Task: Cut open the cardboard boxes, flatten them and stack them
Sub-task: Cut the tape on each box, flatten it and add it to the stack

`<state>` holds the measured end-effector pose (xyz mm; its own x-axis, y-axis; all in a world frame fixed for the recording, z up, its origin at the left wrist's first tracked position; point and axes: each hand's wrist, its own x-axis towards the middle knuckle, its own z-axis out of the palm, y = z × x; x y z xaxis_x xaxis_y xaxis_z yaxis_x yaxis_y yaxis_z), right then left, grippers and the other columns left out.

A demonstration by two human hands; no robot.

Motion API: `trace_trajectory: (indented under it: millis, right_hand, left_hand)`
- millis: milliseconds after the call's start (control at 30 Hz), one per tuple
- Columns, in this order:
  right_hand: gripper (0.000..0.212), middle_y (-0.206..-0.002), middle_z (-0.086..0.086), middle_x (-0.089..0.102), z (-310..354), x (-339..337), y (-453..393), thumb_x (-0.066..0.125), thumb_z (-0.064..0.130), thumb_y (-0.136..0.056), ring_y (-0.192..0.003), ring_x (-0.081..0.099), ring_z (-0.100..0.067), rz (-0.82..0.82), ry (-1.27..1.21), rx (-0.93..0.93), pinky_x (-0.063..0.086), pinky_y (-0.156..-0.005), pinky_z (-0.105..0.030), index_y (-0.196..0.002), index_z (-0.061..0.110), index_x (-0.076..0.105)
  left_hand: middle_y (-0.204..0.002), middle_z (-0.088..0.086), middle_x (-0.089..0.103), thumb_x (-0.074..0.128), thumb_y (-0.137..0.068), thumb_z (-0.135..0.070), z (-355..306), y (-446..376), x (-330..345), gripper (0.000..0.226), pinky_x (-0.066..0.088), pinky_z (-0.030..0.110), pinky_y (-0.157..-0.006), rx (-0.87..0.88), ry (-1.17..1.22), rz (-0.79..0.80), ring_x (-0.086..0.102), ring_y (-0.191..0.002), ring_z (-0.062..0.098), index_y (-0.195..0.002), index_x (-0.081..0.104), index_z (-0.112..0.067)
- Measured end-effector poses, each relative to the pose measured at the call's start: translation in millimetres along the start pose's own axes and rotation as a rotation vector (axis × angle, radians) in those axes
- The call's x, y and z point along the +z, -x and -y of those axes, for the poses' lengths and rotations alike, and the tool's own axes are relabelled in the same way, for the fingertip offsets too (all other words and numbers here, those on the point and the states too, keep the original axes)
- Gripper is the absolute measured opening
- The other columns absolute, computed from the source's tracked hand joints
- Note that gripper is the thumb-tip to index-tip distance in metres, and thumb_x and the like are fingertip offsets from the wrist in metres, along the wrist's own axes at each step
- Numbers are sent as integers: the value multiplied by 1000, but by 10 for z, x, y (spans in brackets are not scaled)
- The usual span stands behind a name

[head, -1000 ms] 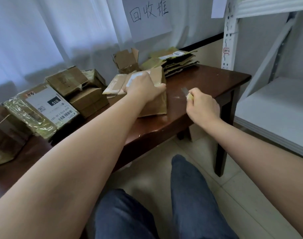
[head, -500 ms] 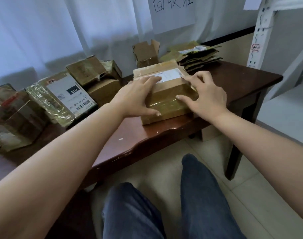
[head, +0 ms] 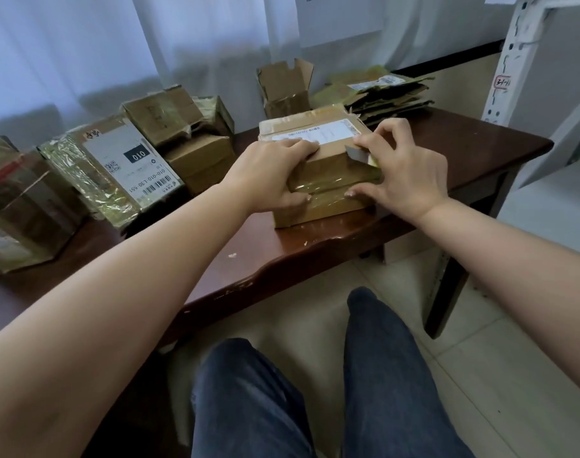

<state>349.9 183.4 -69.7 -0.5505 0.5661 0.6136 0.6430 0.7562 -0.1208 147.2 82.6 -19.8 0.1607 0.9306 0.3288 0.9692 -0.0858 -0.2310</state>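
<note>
1. I am looking down at the box [head: 318, 166], which is sitting at the near edge of the surface [head: 315, 249], right of the middle, taped shut with a white label on top.
2. My left hand [head: 269, 175] is gripping the box's near-left corner: fingers lying over the top, thumb pressing the taped front.
3. My right hand [head: 404, 170] is holding the cutter [head: 359, 156] against the box's right top edge; fingers are curled round it and the blade is showing. The thumb is pressing the front face lower down.
4. Whether the blade is already biting into the tape, I cannot tell.
5. Done so far, as I judge it: a stack [head: 387, 94] of flattened boxes is lying at the far right, and one open box [head: 283, 87] is standing behind the one I am working on, not yet flattened.
6. Left to do: this box needs cutting and flattening, and several sealed boxes [head: 123, 157] are waiting on the left, so I reckon the job is somewhere in its middle.
</note>
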Motion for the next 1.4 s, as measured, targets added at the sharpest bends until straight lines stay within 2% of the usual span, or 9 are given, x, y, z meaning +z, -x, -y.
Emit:
trace_trajectory:
  millis: [267,400,500,567,667,867,1033,1233,1400]
  right_hand:
    - [83,-119,-11,54,7,-4,28,78,61,-60,-65,62,-28,-50,44,-79,30,-48,-21,-126,18,54]
    - [65,-108,-7,60,-30,-20,-8,78,54,-62,-61,63,-29,-90,34,-141,35,-46,-22,-115,20,63]
    - [38,-92,-5,65,-26,-82,-61,56,40,-74,-57,62,-33,-193,-29,-174,43,-45,-26,-101,18,71]
    - [48,-90,-5,67,-30,-131,-124,40,42,-73,-64,64,-35,-196,-81,-182,48,-50,-32,-97,16,73]
    - [45,-91,2,69,-47,-235,-217,48,58,-76,-86,64,-27,-74,-258,-24,51,-68,-37,-90,23,73]
    - [30,-71,4,64,-13,-156,-264,77,43,-75,-72,59,-13,-111,-761,322,49,-71,-30,-73,15,68]
    - [32,-87,9,62,114,-59,-231,71,45,-80,-89,60,-13,-188,-705,374,51,-80,-35,-96,21,59]
    - [27,-103,3,61,134,43,-160,61,41,-89,-92,56,-12,-290,-580,316,49,-78,-33,-107,22,56]
    - [29,-105,-4,54,135,96,-68,55,35,-94,-84,47,-9,-383,-495,338,38,-71,-27,-108,9,53]
  left_hand:
    - [-126,14,55,47,-60,-65,14,-69,-116,96,49,47,-88,55,-40,171,52,-111,32,-135,46,-6]
    - [-107,11,63,37,-56,-69,4,-91,-216,91,51,39,-74,82,-120,230,57,-86,28,-119,53,-5]
    - [-106,18,66,33,-59,-67,24,-106,-305,88,51,42,-78,47,-41,285,60,-93,34,-115,57,-4]
    - [-109,21,66,33,-62,-67,46,-93,-391,89,49,45,-84,28,61,313,60,-100,35,-116,59,-2]
    - [-104,12,70,48,-74,-61,132,-6,-488,69,47,38,-87,-49,360,246,62,-99,25,-110,70,-7]
    - [-66,-10,60,64,-90,-42,305,135,-190,25,44,23,-65,-363,812,-240,54,-62,4,-92,64,-18]
    - [-95,-5,62,68,-87,-33,202,28,-25,15,45,17,-75,-379,683,-409,55,-82,1,-93,59,-22]
    - [-95,-9,69,51,-95,-46,23,-15,45,22,49,33,-69,-462,306,-318,60,-87,14,-96,65,-29]
    - [-117,-7,63,55,-88,-59,-28,100,128,46,44,28,-81,-402,398,-250,52,-113,12,-121,61,-28]
